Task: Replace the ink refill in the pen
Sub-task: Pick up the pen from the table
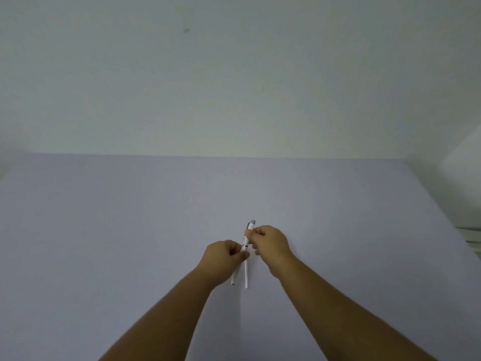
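Note:
Both of my hands hold a white pen [246, 239] with a grey cap end, a little above the pale lilac table [130, 230]. My right hand [270, 243] grips its upper barrel near the clip. My left hand [222, 259] pinches the lower part, whose tip sticks out below the hand at the left. A thin white refill [246, 276] lies on the table just right of that tip, running straight towards me. The pen's middle joint is partly hidden by my fingers.
A plain white wall [234, 74] rises behind the table's far edge. The table's right edge runs diagonally at the right, with a pale ridged object [472, 235] just beyond it.

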`<state>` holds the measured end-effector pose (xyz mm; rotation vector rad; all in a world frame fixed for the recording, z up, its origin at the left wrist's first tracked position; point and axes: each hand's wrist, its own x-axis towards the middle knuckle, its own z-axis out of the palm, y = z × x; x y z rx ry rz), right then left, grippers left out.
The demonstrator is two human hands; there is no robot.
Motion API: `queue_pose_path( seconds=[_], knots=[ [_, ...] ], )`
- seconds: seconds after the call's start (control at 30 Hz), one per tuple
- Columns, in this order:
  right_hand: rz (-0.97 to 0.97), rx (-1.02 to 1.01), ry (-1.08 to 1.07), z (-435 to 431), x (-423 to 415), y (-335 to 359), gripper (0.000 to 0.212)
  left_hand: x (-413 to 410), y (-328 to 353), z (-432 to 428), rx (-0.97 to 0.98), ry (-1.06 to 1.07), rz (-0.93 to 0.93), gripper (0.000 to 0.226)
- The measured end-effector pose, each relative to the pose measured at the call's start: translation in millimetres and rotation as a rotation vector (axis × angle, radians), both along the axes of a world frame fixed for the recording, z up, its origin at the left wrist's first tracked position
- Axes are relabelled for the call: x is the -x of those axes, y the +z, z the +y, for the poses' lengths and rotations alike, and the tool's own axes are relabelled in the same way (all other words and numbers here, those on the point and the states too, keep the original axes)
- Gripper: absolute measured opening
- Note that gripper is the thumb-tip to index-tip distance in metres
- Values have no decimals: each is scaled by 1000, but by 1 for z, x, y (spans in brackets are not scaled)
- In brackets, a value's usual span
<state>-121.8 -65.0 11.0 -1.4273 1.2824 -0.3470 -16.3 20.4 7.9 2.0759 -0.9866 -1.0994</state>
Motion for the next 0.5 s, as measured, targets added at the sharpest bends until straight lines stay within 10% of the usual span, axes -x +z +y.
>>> queue_pose_path(
  seconds=[0.2,0.5],
  knots=[
    [-75,-76,-200,-20,11,6,33,-5,-3,12,-35,15,100,24],
    [428,155,259,1,33,-44,25,-17,-14,23,-15,151,153,18]
  ],
)
